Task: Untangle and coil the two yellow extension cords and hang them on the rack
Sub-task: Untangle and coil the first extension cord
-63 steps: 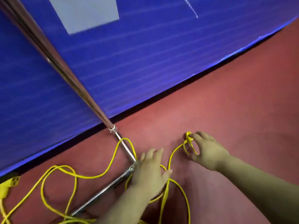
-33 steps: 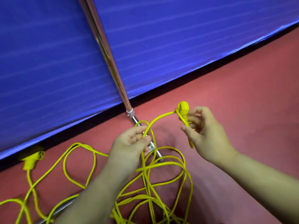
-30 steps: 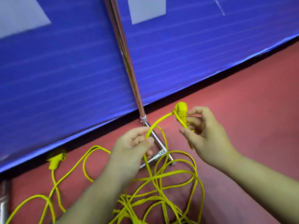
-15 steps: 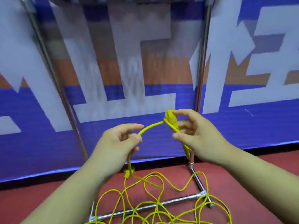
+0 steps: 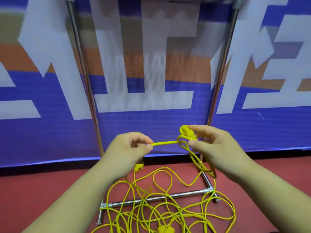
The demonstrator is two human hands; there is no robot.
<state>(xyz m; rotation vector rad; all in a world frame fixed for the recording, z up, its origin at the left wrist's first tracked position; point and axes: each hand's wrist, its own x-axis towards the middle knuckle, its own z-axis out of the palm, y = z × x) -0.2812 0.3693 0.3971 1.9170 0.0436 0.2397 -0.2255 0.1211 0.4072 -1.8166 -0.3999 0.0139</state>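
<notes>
Left hand is pinching the yellow cord, right hand is gripping its plug end plus a small loop. The rest of the cords are a tangled mess on the red floor, near me, draped over the rack base.

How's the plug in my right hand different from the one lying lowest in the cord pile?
The held plug is up in the air, pinched by the right hand; the floor plug lies on the red floor. Gathered loops hang beside the held plug; loose tangled cord surrounds the floor plug. Both are yellow.
</notes>
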